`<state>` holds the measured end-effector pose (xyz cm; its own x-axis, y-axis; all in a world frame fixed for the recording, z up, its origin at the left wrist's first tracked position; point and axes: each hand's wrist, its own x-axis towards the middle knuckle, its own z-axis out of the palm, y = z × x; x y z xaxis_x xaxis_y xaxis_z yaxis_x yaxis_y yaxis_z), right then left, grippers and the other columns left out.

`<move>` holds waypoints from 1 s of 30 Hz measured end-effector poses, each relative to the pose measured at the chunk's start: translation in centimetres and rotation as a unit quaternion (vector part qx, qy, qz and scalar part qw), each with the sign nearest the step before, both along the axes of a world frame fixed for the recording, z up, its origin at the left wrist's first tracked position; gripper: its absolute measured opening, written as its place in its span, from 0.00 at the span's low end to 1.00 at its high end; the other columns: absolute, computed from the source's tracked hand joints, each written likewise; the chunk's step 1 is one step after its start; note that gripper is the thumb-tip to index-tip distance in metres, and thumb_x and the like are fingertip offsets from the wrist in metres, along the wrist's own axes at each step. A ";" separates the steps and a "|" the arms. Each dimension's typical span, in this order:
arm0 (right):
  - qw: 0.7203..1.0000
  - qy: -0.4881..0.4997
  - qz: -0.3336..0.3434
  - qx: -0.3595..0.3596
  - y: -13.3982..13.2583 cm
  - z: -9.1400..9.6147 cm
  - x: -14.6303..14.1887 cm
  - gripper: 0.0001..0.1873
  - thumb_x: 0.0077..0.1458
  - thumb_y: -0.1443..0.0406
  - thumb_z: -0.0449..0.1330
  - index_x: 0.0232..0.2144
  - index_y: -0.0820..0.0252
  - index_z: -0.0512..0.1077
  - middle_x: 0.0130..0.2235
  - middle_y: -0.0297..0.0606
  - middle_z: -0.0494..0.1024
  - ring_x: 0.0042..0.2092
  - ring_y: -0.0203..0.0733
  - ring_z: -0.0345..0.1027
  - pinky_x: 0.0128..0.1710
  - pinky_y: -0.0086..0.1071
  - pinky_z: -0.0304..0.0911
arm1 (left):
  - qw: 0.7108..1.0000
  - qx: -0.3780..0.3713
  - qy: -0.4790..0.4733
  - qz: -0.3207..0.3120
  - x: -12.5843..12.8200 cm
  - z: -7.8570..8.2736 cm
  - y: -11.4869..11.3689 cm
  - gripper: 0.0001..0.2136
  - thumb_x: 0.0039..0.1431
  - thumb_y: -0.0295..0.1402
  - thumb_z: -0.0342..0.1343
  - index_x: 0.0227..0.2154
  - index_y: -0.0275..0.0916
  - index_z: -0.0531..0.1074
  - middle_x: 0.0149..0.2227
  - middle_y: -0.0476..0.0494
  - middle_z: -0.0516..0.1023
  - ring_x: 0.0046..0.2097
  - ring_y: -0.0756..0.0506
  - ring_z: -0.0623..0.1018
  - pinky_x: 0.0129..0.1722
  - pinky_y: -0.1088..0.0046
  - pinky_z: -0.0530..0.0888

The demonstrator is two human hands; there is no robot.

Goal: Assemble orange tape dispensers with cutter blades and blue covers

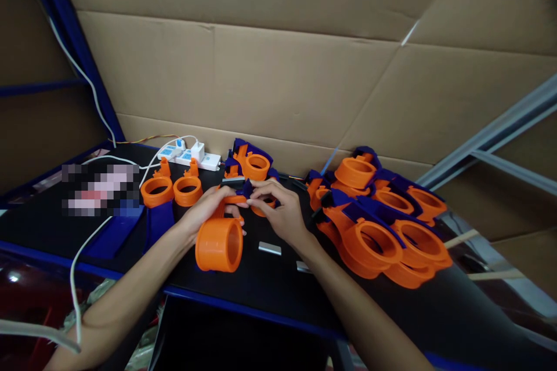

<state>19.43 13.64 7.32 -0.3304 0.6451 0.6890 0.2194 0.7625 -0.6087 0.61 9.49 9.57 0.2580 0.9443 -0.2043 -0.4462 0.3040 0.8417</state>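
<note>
My left hand [208, 208] is closed around an orange tape dispenser [219, 245], its round hub hanging toward me over the black table. At the dispenser's far end sits a small dark blue piece [246, 188], pinched between the fingertips of my right hand [278, 208]. Whether that piece is joined to the dispenser I cannot tell. A flat grey metal strip [234, 180] shows just beyond my left fingers. Below my right hand lies another silver metal strip [270, 248], and a further strip [303, 267] is partly covered by my right forearm.
Several orange and blue tape dispensers [378, 246] are piled on the right, with another group [255, 166] at the back. Two orange-ringed pieces with blue parts [157, 191] lie left. A white power strip [212, 161] with cables stands against the cardboard wall [278, 81].
</note>
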 end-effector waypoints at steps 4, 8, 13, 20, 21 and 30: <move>0.998 0.043 -0.005 -0.053 0.1 -0.8 -0.5 0.06 0.58 0.61 0.67 0.32 0.56 0.77 0.40 0.41 0.82 0.42 0.44 0.78 0.40 0.36 0.75 | 1.000 0.015 -0.002 0.006 0.2 0.0 -0.2 0.10 0.56 0.33 0.57 0.40 0.33 0.73 0.21 0.47 0.77 0.22 0.44 0.79 0.26 0.62 0.82; 0.999 0.026 -0.014 -0.029 -0.2 -0.7 -0.7 0.06 0.57 0.61 0.67 0.31 0.56 0.77 0.39 0.40 0.82 0.43 0.44 0.78 0.41 0.36 0.75 | 0.999 0.036 0.011 0.006 0.2 0.1 -0.4 0.12 0.56 0.33 0.58 0.42 0.34 0.72 0.23 0.46 0.78 0.22 0.44 0.79 0.26 0.63 0.81; 1.000 0.012 -0.023 0.012 -0.5 -0.2 -0.2 0.07 0.57 0.62 0.68 0.39 0.54 0.78 0.43 0.40 0.82 0.38 0.42 0.77 0.39 0.35 0.75 | 0.995 0.085 0.044 0.029 0.5 -0.3 -0.3 0.14 0.55 0.33 0.59 0.44 0.36 0.71 0.28 0.46 0.81 0.22 0.46 0.79 0.22 0.70 0.78; 0.994 -0.052 -0.006 0.092 -0.4 0.1 0.6 0.03 0.61 0.64 0.65 0.39 0.52 0.77 0.43 0.40 0.83 0.49 0.48 0.77 0.48 0.42 0.74 | 0.984 0.138 0.097 0.058 0.7 -1.1 -0.1 0.13 0.55 0.30 0.60 0.44 0.39 0.69 0.28 0.49 0.82 0.23 0.47 0.81 0.25 0.75 0.76; 0.993 -0.060 -0.002 0.099 -0.4 0.1 0.7 0.02 0.61 0.65 0.64 0.38 0.52 0.77 0.42 0.40 0.83 0.51 0.49 0.77 0.49 0.43 0.73 | 0.983 0.144 0.096 0.060 0.7 -1.1 -0.2 0.13 0.55 0.30 0.60 0.44 0.39 0.69 0.30 0.48 0.82 0.26 0.46 0.82 0.27 0.75 0.77; 0.990 -0.086 -0.012 0.113 -0.9 2.9 1.6 0.04 0.62 0.67 0.63 0.37 0.51 0.71 0.60 0.43 0.74 0.66 0.52 0.61 0.61 0.52 0.63 | 0.978 0.163 -0.123 -0.036 -0.8 1.0 -0.8 0.19 0.63 0.40 0.58 0.53 0.37 0.74 0.51 0.33 0.81 0.55 0.32 0.79 0.50 0.48 0.78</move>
